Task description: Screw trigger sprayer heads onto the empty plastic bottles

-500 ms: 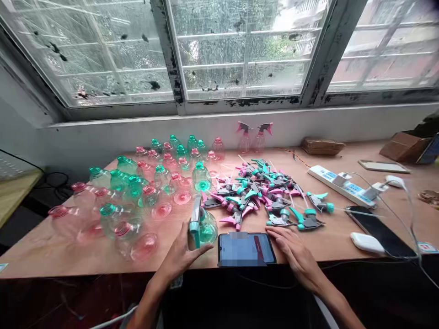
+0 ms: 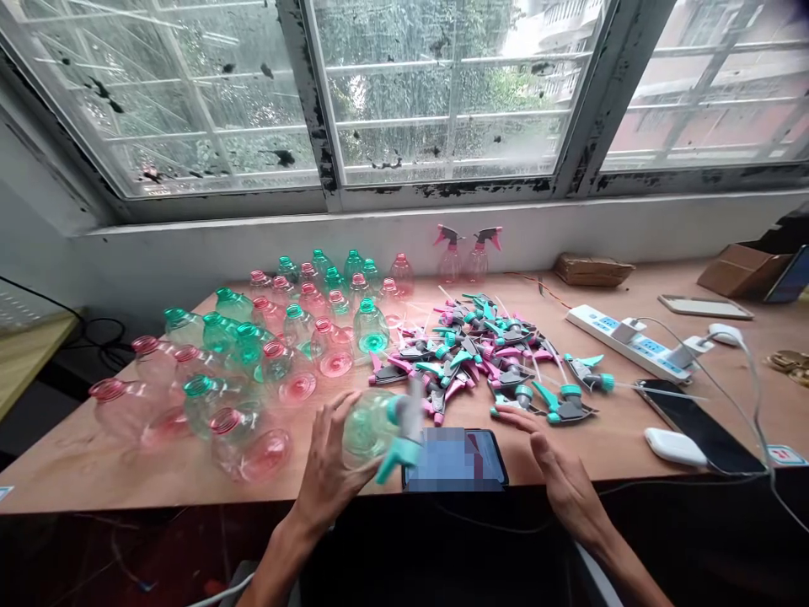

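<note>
My left hand [image 2: 332,464] is wrapped round a clear green spray bottle [image 2: 367,426], tilted so that its grey and teal trigger head [image 2: 404,430] points to the right. The head is smeared by motion and overlaps the left end of a phone [image 2: 458,459] lying on the table. To the phone's right, my right hand [image 2: 562,476] holds nothing, its fingers stretched out and apart. Just beyond its fingertips lies a heap of loose spray trigger heads [image 2: 468,346] in pink, teal and grey.
Several open pink and green bottles [image 2: 332,341] stand on the left of the wooden table [image 2: 329,491]. Two pink spray bottles [image 2: 477,260] with heads stand by the wall. At right are a power strip [image 2: 632,341], a dark phone [image 2: 699,426] and a white case [image 2: 676,447].
My left hand has lifted and tipped the green spray bottle, swinging its head to the right over the phone. My right hand has moved slightly right, its fingers rising off the table.
</note>
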